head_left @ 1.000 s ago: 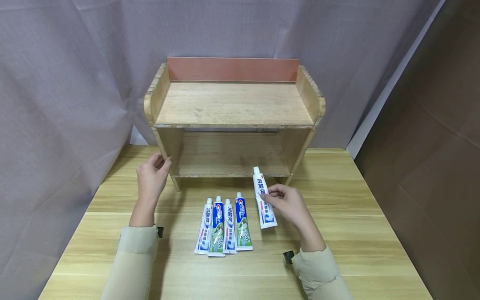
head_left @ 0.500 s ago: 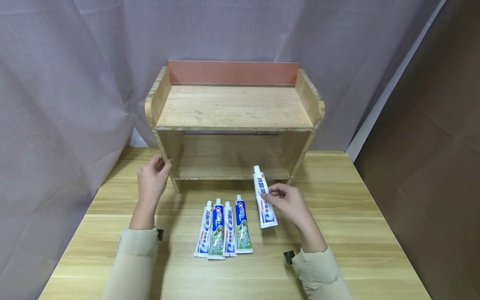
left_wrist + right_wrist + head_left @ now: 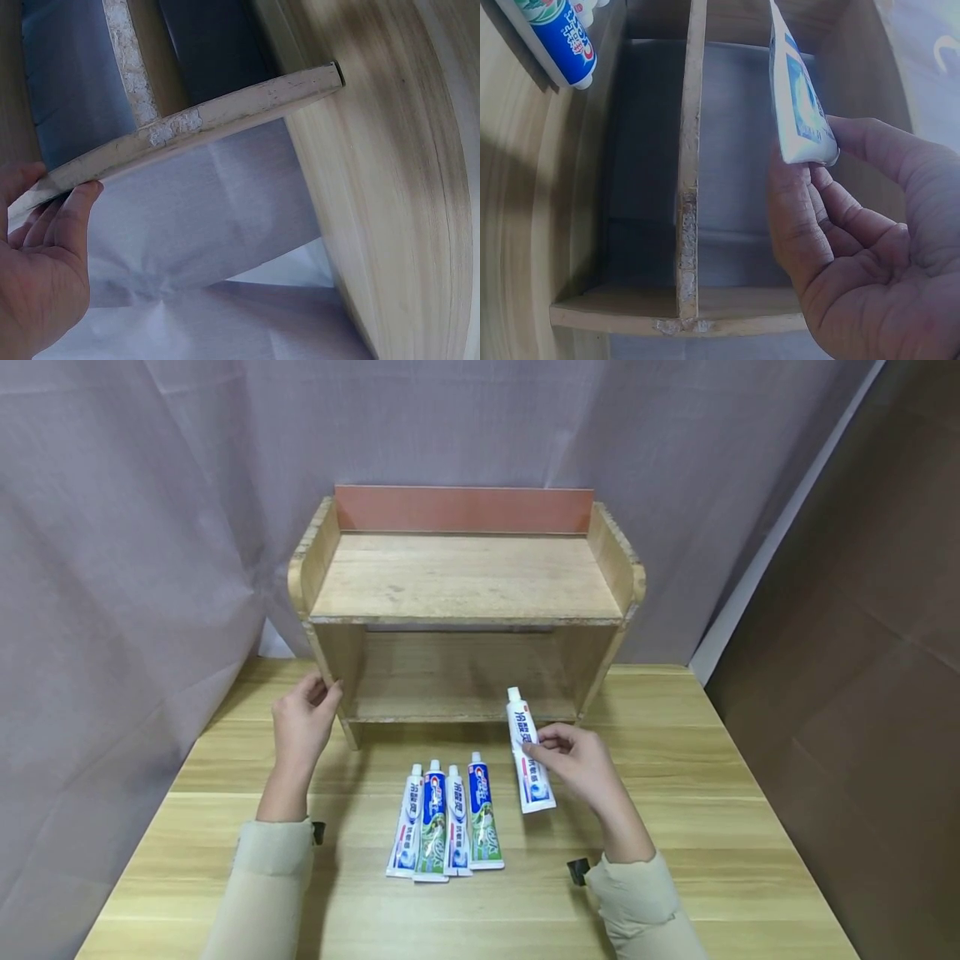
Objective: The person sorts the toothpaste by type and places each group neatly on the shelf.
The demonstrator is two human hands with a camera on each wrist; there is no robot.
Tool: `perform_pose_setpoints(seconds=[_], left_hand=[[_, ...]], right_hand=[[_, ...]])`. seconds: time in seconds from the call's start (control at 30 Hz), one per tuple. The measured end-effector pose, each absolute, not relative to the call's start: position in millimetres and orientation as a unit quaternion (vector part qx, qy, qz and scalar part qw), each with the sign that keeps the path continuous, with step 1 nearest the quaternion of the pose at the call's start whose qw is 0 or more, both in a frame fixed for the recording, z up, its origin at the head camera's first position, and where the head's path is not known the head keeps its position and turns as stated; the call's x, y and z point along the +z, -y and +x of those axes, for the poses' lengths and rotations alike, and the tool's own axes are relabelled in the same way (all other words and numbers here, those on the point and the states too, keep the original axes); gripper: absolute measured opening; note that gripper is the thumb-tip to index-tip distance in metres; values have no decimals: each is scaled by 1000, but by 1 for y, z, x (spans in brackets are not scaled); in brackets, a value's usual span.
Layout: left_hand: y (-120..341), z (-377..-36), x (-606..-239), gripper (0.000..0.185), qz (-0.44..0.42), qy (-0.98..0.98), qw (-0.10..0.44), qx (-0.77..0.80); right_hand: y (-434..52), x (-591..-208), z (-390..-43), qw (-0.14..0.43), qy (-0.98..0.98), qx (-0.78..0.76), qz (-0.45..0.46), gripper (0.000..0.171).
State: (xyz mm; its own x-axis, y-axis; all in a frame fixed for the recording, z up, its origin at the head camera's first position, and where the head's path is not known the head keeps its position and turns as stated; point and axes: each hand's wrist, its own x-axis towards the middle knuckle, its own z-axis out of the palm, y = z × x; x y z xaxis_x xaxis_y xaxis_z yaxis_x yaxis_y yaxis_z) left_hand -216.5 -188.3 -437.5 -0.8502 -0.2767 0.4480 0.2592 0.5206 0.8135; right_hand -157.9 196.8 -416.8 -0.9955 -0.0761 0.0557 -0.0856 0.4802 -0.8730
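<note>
My right hand pinches a white toothpaste tube with blue lettering, cap pointing away toward the shelf. In the head view the tube is raised above the table, its cap overlapping the lower shelf's front edge. Seen from the right wrist, thumb and fingers hold the tube by its sides. My left hand grips the front edge of the left side panel of a wooden shelf, thumb on one face and fingers on the other.
On the table in front of the shelf lie two white toothpaste tubes and two blue-green Crest tubes, side by side, caps toward the shelf. A grey curtain hangs behind. A brown panel stands at right.
The head view has tilted a little, so shelf and lying tubes sit lower in it. Both hands keep their holds; the held tube has barely moved, its cap slightly nearer the shelf.
</note>
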Motion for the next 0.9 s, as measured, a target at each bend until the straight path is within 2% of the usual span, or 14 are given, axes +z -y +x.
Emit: perform_pose_setpoints(seconds=[0.9], left_hand=[[188, -217, -438, 23, 4, 832, 282, -478]], right_hand=[[-195, -405, -161, 23, 866, 495, 67, 23]])
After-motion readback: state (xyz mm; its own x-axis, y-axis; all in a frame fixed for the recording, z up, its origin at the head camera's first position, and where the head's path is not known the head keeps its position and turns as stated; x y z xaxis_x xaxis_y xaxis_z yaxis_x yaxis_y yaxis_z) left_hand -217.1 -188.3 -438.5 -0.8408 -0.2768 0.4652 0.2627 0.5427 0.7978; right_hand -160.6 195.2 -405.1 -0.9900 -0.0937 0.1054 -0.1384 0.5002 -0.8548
